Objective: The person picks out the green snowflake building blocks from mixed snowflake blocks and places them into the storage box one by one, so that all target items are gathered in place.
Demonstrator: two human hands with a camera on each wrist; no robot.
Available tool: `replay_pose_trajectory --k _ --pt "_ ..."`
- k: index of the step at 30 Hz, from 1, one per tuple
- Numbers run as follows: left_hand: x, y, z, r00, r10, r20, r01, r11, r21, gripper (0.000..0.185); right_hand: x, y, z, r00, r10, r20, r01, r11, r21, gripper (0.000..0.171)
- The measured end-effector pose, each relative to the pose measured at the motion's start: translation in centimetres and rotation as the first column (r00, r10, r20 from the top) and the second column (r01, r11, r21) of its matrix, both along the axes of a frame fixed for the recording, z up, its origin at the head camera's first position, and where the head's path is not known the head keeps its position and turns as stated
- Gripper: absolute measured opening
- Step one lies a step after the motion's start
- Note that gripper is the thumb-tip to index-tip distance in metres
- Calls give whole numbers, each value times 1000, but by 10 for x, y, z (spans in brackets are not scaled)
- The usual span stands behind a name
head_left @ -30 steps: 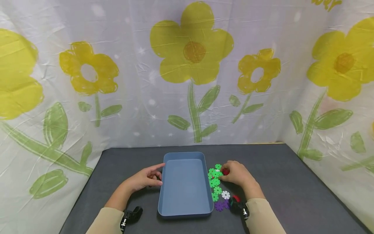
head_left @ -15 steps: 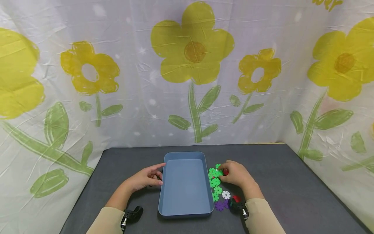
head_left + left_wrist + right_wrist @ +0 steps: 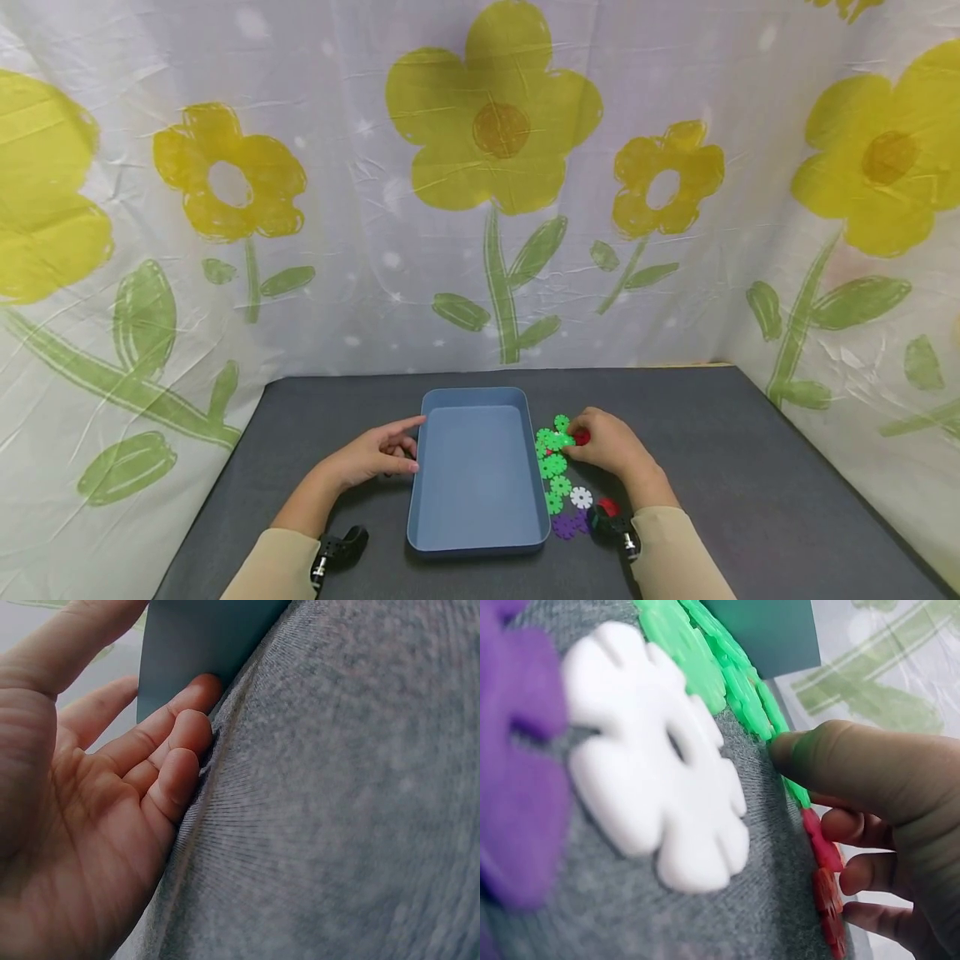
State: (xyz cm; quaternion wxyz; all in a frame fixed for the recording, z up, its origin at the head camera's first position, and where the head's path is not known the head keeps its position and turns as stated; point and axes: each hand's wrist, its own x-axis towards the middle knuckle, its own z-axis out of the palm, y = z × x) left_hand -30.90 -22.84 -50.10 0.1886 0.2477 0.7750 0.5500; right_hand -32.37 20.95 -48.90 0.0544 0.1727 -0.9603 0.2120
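Observation:
A blue rectangular tray (image 3: pixel 480 475) lies on the table with its inside bare. At its left side is my left hand (image 3: pixel 372 458); index fingertip and thumb tip touch the tray's edge, while the other fingers curl loosely. Beyond the tray's right side, my right hand (image 3: pixel 609 443) pinches a green snowflake disc (image 3: pixel 566 442) between thumb and index finger. Its thumb (image 3: pixel 810 757) presses the green edge in the right wrist view. More green snowflake discs (image 3: pixel 553 465) cluster along the tray's right wall. Red discs (image 3: pixel 829 900) lie under the other right fingers.
A white snowflake disc (image 3: pixel 581 497), purple discs (image 3: pixel 564 526) and a red disc (image 3: pixel 608 507) lie nearer the front, beside the right wrist camera (image 3: pixel 611 527). Dark grey cloth covers the table (image 3: pixel 750 500). A flower-printed curtain (image 3: pixel 360 208) stands behind and at both sides.
My right thumb and index finger have closed in on a green disc, shifting it slightly. My left hand and the tray stay in place.

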Motion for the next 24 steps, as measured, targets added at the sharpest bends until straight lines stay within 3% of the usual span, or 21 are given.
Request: replay_pose_trajectory --k 5,11,17,24 --pt "0 1 1 1000 2 -7 -2 1000 2 85 -1 1 2 1000 20 7 -20 1000 -14 22" --pt "1 0 1 1000 2 -8 -2 1000 3 84 1 1 12 997 19 81 -14 998 -55 28" --pt "1 0 2 1000 6 2 -6 1000 -4 84 8 -1 34 993 -11 115 23 994 -106 31" --pt "2 2 3 1000 9 0 -9 1000 -18 84 18 -6 62 996 23 84 -10 988 -153 27"
